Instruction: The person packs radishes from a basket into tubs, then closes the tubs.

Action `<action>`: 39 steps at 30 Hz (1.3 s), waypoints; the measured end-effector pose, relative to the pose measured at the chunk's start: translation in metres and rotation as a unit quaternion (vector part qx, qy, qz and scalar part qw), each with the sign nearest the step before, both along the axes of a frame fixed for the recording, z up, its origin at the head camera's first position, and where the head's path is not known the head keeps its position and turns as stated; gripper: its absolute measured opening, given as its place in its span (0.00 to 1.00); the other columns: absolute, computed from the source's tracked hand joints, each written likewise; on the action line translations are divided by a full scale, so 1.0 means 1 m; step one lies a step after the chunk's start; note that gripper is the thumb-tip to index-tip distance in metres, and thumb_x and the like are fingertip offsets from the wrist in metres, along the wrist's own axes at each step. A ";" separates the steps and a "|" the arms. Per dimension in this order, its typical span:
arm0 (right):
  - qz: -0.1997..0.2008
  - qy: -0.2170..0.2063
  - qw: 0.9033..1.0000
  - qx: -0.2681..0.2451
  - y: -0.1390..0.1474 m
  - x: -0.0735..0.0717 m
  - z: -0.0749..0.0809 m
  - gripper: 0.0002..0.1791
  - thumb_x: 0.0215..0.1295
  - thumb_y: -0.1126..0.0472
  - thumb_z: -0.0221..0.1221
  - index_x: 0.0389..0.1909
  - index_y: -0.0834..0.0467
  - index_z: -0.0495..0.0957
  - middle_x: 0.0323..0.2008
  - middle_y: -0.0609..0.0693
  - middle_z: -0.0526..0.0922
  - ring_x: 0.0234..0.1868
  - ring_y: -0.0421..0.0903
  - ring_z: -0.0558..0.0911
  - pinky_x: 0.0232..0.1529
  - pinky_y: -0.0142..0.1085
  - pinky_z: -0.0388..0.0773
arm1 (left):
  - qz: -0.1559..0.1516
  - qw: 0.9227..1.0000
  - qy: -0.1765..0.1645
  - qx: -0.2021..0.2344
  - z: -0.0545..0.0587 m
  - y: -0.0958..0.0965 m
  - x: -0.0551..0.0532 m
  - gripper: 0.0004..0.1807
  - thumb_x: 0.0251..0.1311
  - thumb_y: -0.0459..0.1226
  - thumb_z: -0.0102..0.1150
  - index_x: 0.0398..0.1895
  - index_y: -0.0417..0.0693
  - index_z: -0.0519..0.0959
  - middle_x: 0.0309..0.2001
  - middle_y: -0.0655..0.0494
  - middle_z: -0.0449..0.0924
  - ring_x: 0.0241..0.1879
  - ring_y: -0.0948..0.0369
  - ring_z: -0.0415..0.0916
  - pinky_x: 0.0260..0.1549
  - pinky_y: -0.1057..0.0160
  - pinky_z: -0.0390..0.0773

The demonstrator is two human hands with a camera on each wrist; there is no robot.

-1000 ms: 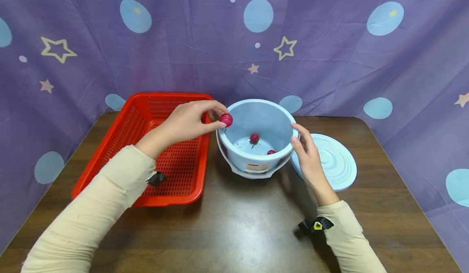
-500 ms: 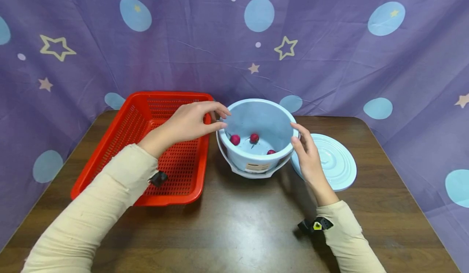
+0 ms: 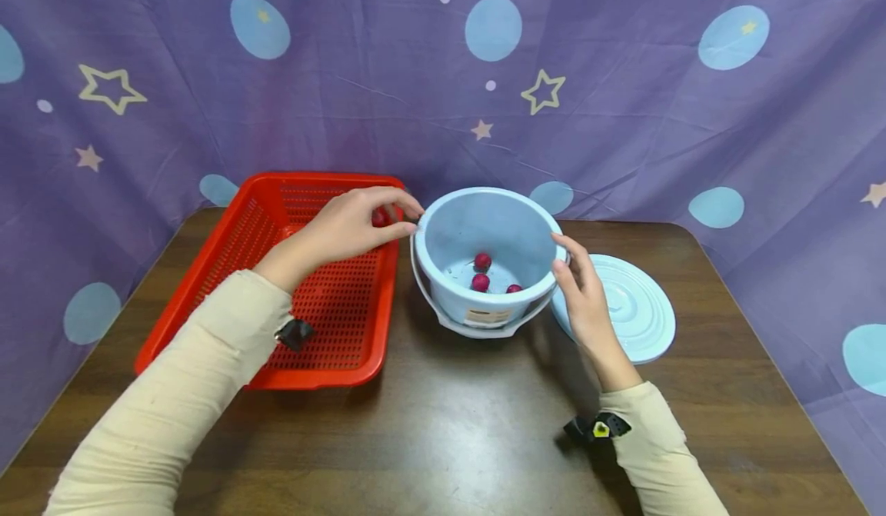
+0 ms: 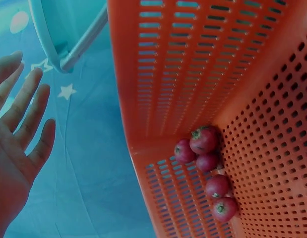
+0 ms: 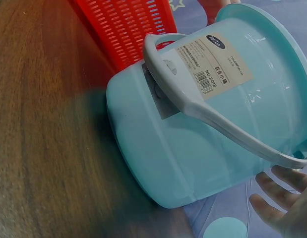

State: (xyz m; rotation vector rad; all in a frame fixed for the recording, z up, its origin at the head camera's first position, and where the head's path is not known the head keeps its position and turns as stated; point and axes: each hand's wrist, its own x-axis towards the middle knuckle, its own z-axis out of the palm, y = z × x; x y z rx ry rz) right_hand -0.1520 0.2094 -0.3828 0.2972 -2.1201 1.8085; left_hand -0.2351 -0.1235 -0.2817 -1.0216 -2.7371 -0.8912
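Observation:
My left hand [image 3: 349, 224] hovers over the right side of the red basket [image 3: 381, 331], its fingertips close to the bucket's left rim. It holds nothing; its fingers are parted in the left wrist view. Several radishes [image 4: 217, 186] lie in a corner of the basket. In the head view the hand mostly hides them. Inside the light blue bucket [image 3: 494, 224] are 3 radishes, one [image 3: 481, 282] nearest the front wall. My right hand [image 3: 584, 293] holds the bucket's right rim between thumb and fingers. The other fingers [image 5: 277, 193] lie along the outside.
A round light blue lid [image 3: 640, 308] lies on the wooden table [image 3: 457, 416], right of the bucket and partly behind my right hand. The bucket's handle [image 3: 477, 332] hangs down in front. A purple patterned curtain [image 3: 388, 70] stands behind the table.
My left hand has let go of a radish, which dropped into the bucket and rolled toward its middle. The hand has drawn back slightly left. My right hand stays at the rim.

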 end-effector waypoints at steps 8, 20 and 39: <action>-0.003 -0.004 1.000 0.001 0.002 0.001 -0.001 0.23 0.76 0.63 0.48 0.69 0.61 0.66 0.68 0.53 0.66 0.61 0.43 0.69 0.61 0.32 0.64 | 0.019 0.998 -0.050 0.033 -0.008 -0.014 -0.012 0.12 0.63 0.41 0.66 0.49 0.57 0.83 0.38 0.62 0.81 0.28 0.62 0.80 0.37 0.58 0.77; 0.001 -0.003 1.000 -0.003 0.003 -0.001 -0.001 0.23 0.77 0.63 0.47 0.70 0.61 0.65 0.68 0.57 0.67 0.61 0.45 0.70 0.60 0.31 0.65 | 0.075 0.993 -0.080 0.033 -0.035 -0.043 -0.041 0.14 0.65 0.42 0.64 0.51 0.51 0.82 0.46 0.55 0.83 0.45 0.57 0.76 0.48 0.53 0.71; -0.001 0.003 1.000 -0.008 0.000 -0.001 -0.002 0.23 0.76 0.64 0.47 0.69 0.61 0.66 0.67 0.56 0.67 0.58 0.44 0.70 0.59 0.31 0.64 | 0.181 0.977 -0.115 0.012 -0.069 -0.085 -0.065 0.20 0.69 0.46 0.59 0.59 0.49 0.78 0.61 0.46 0.75 0.55 0.46 0.72 0.54 0.42 0.68</action>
